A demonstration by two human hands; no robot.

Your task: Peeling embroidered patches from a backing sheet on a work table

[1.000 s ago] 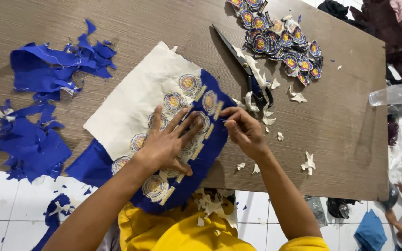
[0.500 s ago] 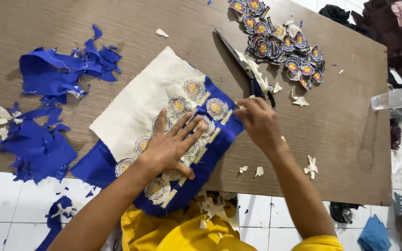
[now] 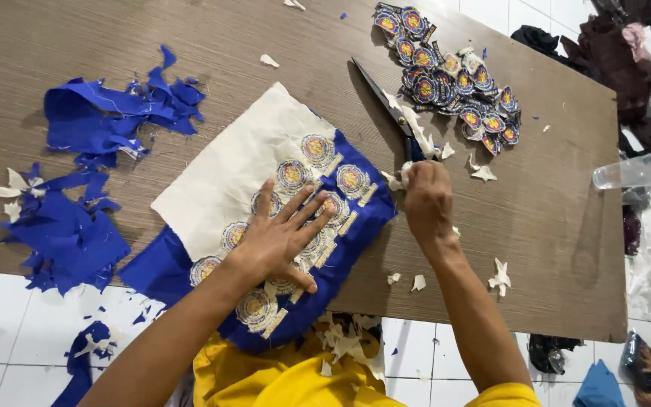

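A blue and white cloth sheet [image 3: 227,173] with rows of round embroidered badges lies on the brown table [image 3: 551,226] and hangs over its near edge. My left hand [image 3: 284,237] lies flat on the badges with its fingers spread, pressing the cloth down. My right hand [image 3: 427,200] is just right of the cloth, fingers curled over the blue handle of the scissors [image 3: 389,109]. The scissors' blades point away toward the far left. White scraps [image 3: 416,132] lie on the scissors.
A pile of cut-out badges [image 3: 450,83] lies at the far right of the table. Blue cloth offcuts [image 3: 107,113] and more offcuts [image 3: 62,234] sit at the left. A clear plastic cup [image 3: 638,169] lies past the right edge. White tiled floor lies below.
My right hand has moved from the cloth's right edge up and to the right onto the scissors' handle. My left hand has stayed flat on the badges.
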